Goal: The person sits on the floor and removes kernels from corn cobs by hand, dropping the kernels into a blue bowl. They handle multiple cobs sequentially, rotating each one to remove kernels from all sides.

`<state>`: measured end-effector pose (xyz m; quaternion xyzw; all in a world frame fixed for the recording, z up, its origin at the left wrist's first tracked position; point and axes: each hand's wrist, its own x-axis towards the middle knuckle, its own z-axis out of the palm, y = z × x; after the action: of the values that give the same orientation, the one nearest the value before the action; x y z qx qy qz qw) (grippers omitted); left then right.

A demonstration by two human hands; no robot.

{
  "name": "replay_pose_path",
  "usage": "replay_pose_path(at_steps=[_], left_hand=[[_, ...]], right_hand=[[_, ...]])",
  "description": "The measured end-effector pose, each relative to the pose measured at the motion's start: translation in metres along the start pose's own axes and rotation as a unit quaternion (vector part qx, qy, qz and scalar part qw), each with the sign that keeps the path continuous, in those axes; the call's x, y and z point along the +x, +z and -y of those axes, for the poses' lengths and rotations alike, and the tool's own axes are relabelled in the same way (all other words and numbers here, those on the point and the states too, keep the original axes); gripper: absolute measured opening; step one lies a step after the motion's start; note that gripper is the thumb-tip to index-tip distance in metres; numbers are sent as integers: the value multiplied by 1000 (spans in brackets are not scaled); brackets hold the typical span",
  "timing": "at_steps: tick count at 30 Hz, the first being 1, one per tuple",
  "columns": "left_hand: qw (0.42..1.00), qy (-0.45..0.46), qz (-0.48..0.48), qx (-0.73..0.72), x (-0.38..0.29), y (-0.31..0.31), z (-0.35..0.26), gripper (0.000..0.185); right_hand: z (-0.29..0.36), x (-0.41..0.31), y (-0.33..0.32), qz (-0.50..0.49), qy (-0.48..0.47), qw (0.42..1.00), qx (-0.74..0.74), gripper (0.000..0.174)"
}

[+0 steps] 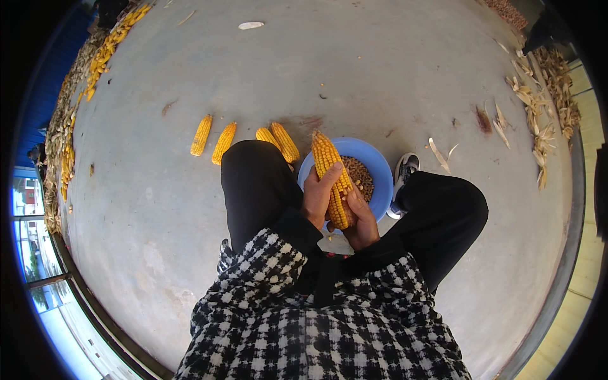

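Note:
My left hand (317,195) grips a yellow ear of corn (327,156) around its middle, thumb laid across the kernels. Around the ear's lower part is my right hand (363,222), its thumb pressed to the side where a few kernels look loose or gone. The ear is tilted, its tip pointing away from me. Beneath both hands a blue plastic basin (383,183) stands on the floor between my feet. Small brownish pieces (359,174) lie in the basin with a few yellow kernels; my hands and the ear cover part of them.
Left of the basin, several husked ears of corn (223,142) lie on the concrete floor (142,166), some partly behind my knee. A long pile of corn and husks (102,57) lines the left wall. Dry husks (534,118) lie along the right side.

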<state>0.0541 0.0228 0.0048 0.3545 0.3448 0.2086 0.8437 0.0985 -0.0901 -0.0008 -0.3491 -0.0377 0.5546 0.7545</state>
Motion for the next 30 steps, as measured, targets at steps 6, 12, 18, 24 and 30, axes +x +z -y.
replay_pose_path(at_steps=[6, 12, 18, 24, 30], left_hand=[[994, 67, 19, 78, 1, -1, 8, 32], [1000, -13, -5, 21, 5, -10, 6, 25], [990, 95, 8, 103, -2, 1, 4, 31], [1000, 0, -10, -23, 4, -2, 1, 31], [996, 61, 4, 64, -1, -2, 1, 28]], right_hand=[[-3, 6, -5, -55, -67, 991, -103, 60], [-1, 5, -2, -74, -52, 991, -97, 52], [6, 6, -1, -62, -22, 998, -5, 50], [1, 8, -8, -93, -38, 992, -78, 48], [5, 11, -7, -111, -30, 992, -56, 47]])
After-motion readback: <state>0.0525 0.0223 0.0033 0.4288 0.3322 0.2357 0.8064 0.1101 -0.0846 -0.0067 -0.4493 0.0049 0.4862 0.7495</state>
